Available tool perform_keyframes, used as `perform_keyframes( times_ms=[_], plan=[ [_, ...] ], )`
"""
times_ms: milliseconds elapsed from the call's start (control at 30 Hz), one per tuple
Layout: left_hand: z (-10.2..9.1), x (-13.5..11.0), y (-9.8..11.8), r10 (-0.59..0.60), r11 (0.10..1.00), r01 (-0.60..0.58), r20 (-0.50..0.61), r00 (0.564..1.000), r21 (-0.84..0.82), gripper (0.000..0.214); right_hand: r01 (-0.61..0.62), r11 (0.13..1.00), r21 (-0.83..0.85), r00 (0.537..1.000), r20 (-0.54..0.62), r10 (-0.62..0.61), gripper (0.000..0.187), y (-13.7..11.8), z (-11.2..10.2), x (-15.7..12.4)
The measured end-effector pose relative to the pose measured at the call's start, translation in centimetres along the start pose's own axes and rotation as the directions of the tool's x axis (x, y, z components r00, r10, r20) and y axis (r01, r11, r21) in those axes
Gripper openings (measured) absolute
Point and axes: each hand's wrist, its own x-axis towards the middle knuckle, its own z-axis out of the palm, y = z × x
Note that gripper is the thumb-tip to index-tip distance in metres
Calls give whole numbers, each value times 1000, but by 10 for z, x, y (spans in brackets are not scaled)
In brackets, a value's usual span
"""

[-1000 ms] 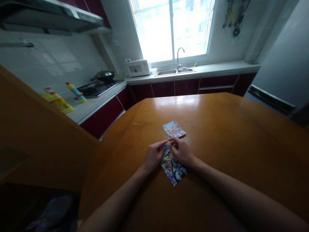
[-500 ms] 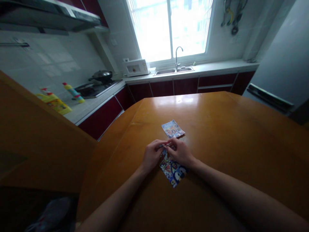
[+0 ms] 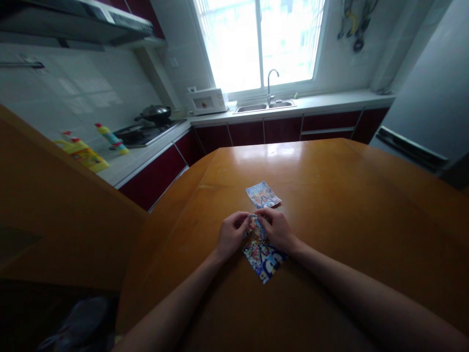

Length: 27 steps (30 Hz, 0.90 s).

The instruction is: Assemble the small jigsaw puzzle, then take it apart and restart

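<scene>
Handwork at a brown, glossy wooden table [image 3: 330, 195]. Compared with half a second earlier, the thumbs lie farther apart, and more of the thin, multicoloured printed sheet [image 3: 264, 263] shows between the hands; its near part keeps its place flat on the table. The left hand [image 3: 231, 233] and right hand [image 3: 277, 231] are curled almost closed, each pinching the sheet's far part between thumb and fingers; whether the far and near parts are joined cannot be told. Just beyond the fingers, a paler printed square sheet [image 3: 263, 194] lies unmoved.

Containers: on the left counter stand a yellow plastic jug with a red cap [image 3: 87, 157] and a slim yellow-and-blue bottle [image 3: 112, 139]; farther off, a lidded dark metal wok [image 3: 157, 114]. Their contents are hidden from view.
</scene>
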Motion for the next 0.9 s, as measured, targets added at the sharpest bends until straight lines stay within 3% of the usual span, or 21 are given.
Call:
perform_keyframes(
  times_ms=[233, 400, 700, 900],
  plan=[
    [1, 2, -1, 25, 998, -25, -12, 1000, 50, 26, -25, 999, 41, 1000, -14, 26, 22, 1, 0, 2],
    [0, 0, -3, 107, 972, -96, -41, 993, 213, 20, 32, 999, 19, 997, -65, -30, 23, -1, -3, 3],
    [1, -4, 4, 243, 882, -295, 181, 953, 368, 50, -49, 995, 90, 995, -84, 57, 19, -7, -3, 4],
    [2, -3, -2, 222, 918, -247, 112, 968, 311, 24, -66, 986, 154, 997, -34, 72, 13, -6, -1, 3]
  ],
)
